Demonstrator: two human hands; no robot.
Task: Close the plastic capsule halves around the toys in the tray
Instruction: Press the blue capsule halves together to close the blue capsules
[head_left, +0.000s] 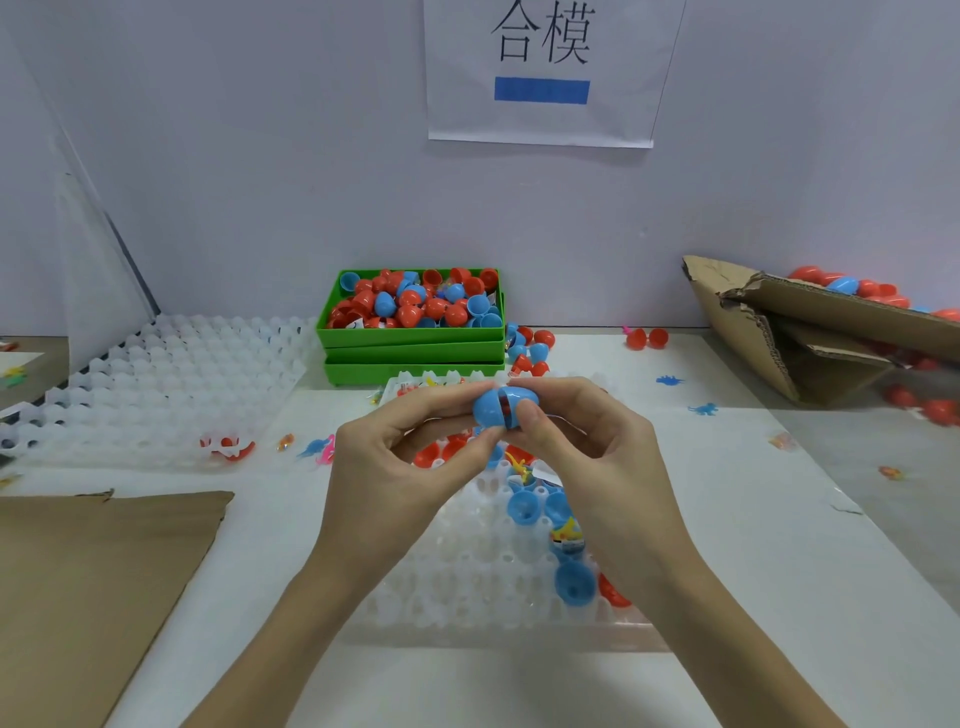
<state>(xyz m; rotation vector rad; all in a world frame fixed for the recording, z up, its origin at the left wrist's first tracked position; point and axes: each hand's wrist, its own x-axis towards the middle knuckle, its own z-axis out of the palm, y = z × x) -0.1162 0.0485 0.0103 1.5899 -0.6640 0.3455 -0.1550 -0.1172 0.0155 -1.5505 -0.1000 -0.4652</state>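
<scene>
A blue plastic capsule (503, 408) is held above the white cell tray (467, 587), its two halves meeting with a narrow dark-red gap between them. My left hand (400, 462) pinches the left half with thumb and fingers. My right hand (582, 447) pinches the right half, thumb in front. Below the hands the tray holds open blue halves (574, 582), red halves (431, 454) and small toys (569, 535) in several cells.
Stacked green bins (410, 343) full of red and blue capsule halves stand behind the tray. A pile of empty white trays (156, 379) lies at left, flat cardboard (93, 582) at front left, and a torn cardboard box (810, 332) with capsules at right. Loose toys dot the table.
</scene>
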